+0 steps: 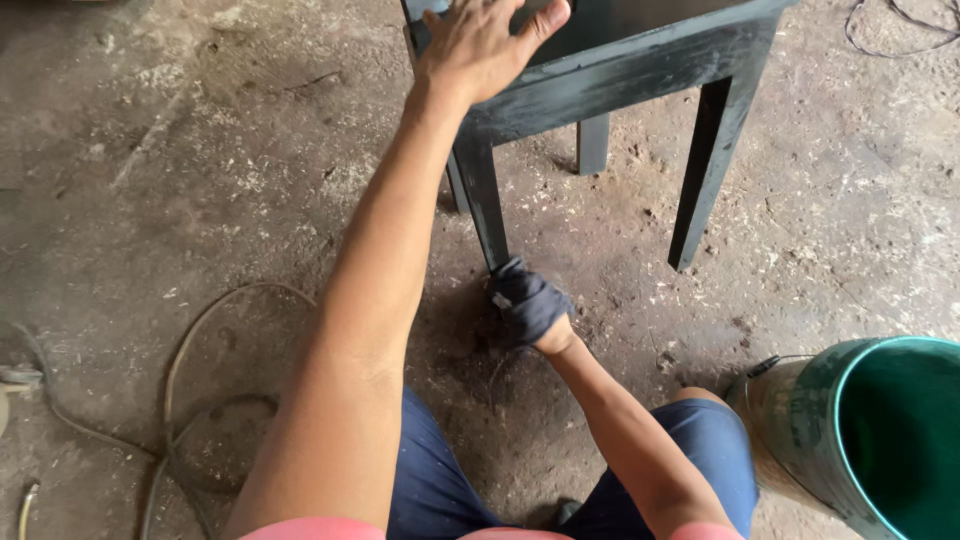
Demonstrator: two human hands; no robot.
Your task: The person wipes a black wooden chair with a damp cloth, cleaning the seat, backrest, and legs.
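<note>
A: Where are we w/ the dark bench (640, 70)?

B: It stands on the dirt floor (200, 150) at 12 o'clock. Our left hand (485, 45) lies flat and spread on its top corner, gripping nothing, just bracing. Our right hand (530, 305) is closed round a dark cloth (520, 290), pressed to the foot of the near leg (485, 200).

A: So which step?

B: Looks like we're wiping or staining that leg, low end. Next move prob. calls for steady pressure along the leg while the left holds the bench firm.

A: Containers?

B: One green bucket (800, 430) at 4 o'clock, well apart from the leg. We see green inside wall only; contents, can't tell. Hoses or cables (180, 350) lie at 8 o'clock.
</note>
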